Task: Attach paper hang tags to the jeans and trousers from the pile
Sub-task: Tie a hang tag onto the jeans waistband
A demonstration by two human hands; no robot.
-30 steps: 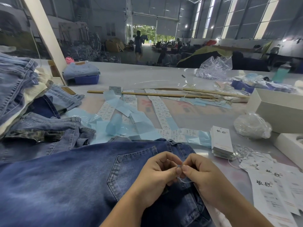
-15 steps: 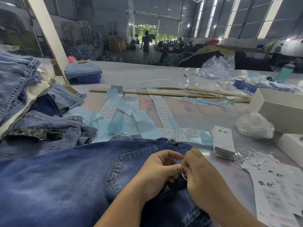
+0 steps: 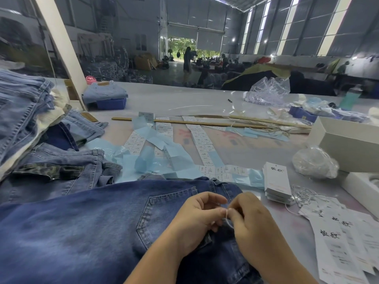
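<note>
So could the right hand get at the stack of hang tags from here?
Probably yes: the stack of hang tags lies just beyond the right hand with bare table between, but that hand pinches a white string and must release it first.

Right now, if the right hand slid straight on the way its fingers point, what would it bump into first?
The right hand points left, pinching a white string. It would meet the left hand almost at once: their fingertips already look touching, though depth is hard to judge.

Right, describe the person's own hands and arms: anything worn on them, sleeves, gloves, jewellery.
Both are bare. The left hand and right hand wear no gloves, and no rings or watch show. The forearms are uncovered to the picture's lower edge; no sleeve, band or marking is visible.
</note>
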